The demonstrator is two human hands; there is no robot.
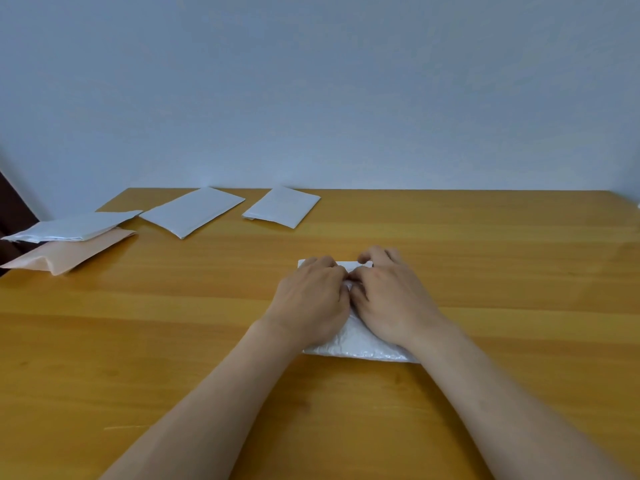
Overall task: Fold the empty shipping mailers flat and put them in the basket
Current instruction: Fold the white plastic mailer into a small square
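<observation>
A white bubble mailer [360,346] lies on the wooden table [173,323] in front of me. My left hand [311,299] and my right hand [391,299] lie side by side on top of it, palms down, pressing it flat. Their fingertips reach its far edge, and most of the mailer is hidden under them. Further white mailers lie at the back: one [282,206] near the centre, one [192,211] to its left, one [69,227] at the far left. The last of these overlaps a pale pink mailer [69,254]. No basket is in view.
A plain pale wall [311,81] rises behind the table's far edge. A dark object [14,213] shows at the far left beyond the table corner. Bare tabletop stretches to the right of my hands.
</observation>
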